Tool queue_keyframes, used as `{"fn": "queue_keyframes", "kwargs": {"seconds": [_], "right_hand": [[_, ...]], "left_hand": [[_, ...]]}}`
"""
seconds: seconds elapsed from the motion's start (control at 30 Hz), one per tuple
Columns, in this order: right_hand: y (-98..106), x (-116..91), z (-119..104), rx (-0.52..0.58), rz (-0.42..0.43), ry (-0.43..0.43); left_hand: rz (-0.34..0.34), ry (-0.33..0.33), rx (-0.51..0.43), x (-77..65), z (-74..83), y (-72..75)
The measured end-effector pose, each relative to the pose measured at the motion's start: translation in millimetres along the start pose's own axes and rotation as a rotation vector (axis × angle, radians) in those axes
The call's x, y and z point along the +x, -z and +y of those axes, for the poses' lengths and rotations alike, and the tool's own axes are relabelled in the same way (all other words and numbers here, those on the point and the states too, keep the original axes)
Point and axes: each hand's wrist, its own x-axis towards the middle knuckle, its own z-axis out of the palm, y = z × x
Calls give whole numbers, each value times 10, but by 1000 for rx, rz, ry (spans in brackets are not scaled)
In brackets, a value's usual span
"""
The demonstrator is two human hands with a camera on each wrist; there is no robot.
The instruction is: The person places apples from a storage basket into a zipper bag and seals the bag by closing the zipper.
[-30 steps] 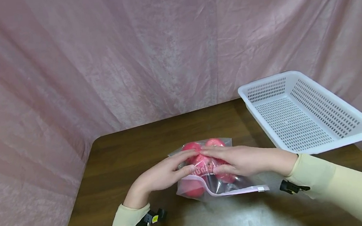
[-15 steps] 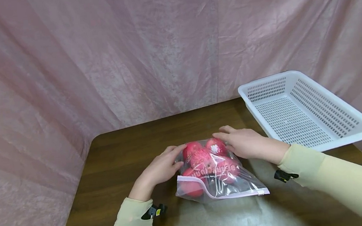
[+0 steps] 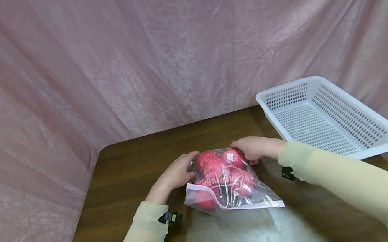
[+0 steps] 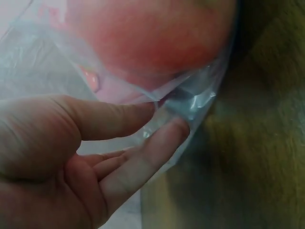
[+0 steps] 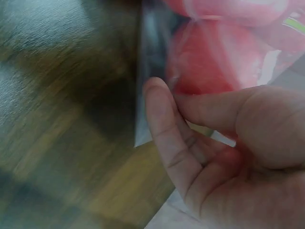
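A clear zip bag [image 3: 263, 197] with a pale pink zip strip and printed lettering lies on the table, several red, round, apple-like fruits [image 3: 242, 184] inside it. The zip edge faces the person, its white slider at the right end. At the bag's far left corner my left hand [image 3: 175, 173] pinches the film between thumb and fingers; the left wrist view shows the loose film [image 4: 198, 102] beside a fruit. My right hand [image 3: 257, 148] pinches the far right corner, as the right wrist view shows, its thumb and fingertips next to a red fruit [image 5: 209, 62].
A white perforated plastic basket [image 3: 284, 124] stands at the table's back right, just beyond the right forearm. The brown wooden table [image 3: 131, 161] ends at a pink cloth backdrop [image 3: 161, 62]. A pale shiny patch lies in front of the bag.
Both hands have gone from lying flat on top of the bag out to its two far corners, where they now pinch the film. The bag has shifted slightly to the left.
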Motion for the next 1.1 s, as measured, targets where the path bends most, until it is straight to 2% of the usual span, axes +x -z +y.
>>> {"fn": "queue_keyframes", "kwargs": {"seconds": [0.03, 0.07, 0.17, 0.23, 0.33, 0.5, 0.6, 0.7, 0.83, 0.9, 1.0, 1.1], "right_hand": [[-11, 22, 20, -1, -11, -4], [-66, 88, 119, -22, 14, 35], [-72, 141, 139, -114, 77, 71], [-46, 151, 113, -137, 124, 58], [85, 105, -19, -154, 204, -6], [235, 121, -48, -166, 430, -57], [240, 113, -76, -155, 516, -44], [171, 27, -172, -125, 548, 45], [1, -184, -321, -54, 488, 225], [-94, -302, -359, -18, 449, 294], [-242, -442, -362, -15, 434, 347], [-371, -514, -350, -114, 411, 354]], "left_hand": [[4, -7, 2, 11, -17, -8], [15, -13, 14, 25, -32, -15], [53, -39, 50, 70, -65, -25], [96, -52, 76, 111, -83, -19], [199, -56, 90, 168, -73, 33], [435, -78, 99, 242, 18, 180], [479, -100, 120, 207, 100, 214], [421, -143, 150, 100, 189, 184], [272, -235, 168, -129, 332, 104], [191, -258, 156, -242, 400, 68], [99, -270, 152, -370, 445, -1], [25, -271, 203, -451, 438, -113]]}}
